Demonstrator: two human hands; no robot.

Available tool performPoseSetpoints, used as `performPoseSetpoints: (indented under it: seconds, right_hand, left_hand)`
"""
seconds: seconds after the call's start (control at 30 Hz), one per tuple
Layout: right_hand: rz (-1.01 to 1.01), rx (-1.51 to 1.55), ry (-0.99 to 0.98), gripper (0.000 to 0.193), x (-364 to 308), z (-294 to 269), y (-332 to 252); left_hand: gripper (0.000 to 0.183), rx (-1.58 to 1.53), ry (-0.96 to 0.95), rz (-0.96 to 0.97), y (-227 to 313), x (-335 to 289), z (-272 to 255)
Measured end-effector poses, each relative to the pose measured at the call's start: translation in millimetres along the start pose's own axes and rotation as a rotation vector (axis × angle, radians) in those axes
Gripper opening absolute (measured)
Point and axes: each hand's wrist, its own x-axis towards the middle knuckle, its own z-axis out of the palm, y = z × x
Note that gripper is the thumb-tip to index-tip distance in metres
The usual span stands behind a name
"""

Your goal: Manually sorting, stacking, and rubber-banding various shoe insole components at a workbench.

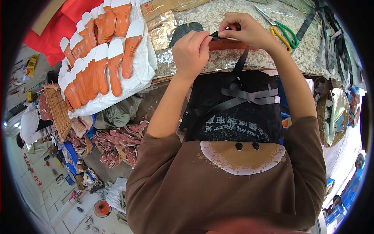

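Note:
Close together over the worktable, both my hands pinch a thin black strip (214,36). My left hand (191,52) is closed, its thumb and forefinger on the strip's left part. My right hand (244,29) is closed too, fingertips pressed together at the strip's right part. Just below them lies an orange-brown piece (226,45), probably an insole, partly hidden by my hands. A dark, rounded, sole-shaped piece (184,32) rests behind my left hand. One dark pointed strip end (240,62) hangs over the table's front edge, above my black apron (233,121).
Rows of orange-brown insoles with white ends (113,64) lie on a white sheet at the left. Scissors with yellow and green handles (286,35) lie right of my right hand. Black straps (337,41) hang at the far right. Bundles of reddish patterned pieces (120,142) are piled below left.

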Motion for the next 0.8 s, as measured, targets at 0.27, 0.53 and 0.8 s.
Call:
performPoseSetpoints:
  seconds: [0.27,0.53,0.8]
  right_hand:
    - [0.156,0.153,-0.049,0.014,-4,1,16]
    - [0.118,-0.32,0.022,0.017,-3,4,-22]
    - [-0.085,-0.699,0.191,0.014,-14,21,-18]
  left_hand:
    - [0.007,-0.01,0.036,0.01,0,-3,0]
    - [0.012,0.101,-0.252,-0.055,6,30,-21]
    - [0.024,0.034,-0.685,-0.022,5,64,-13]
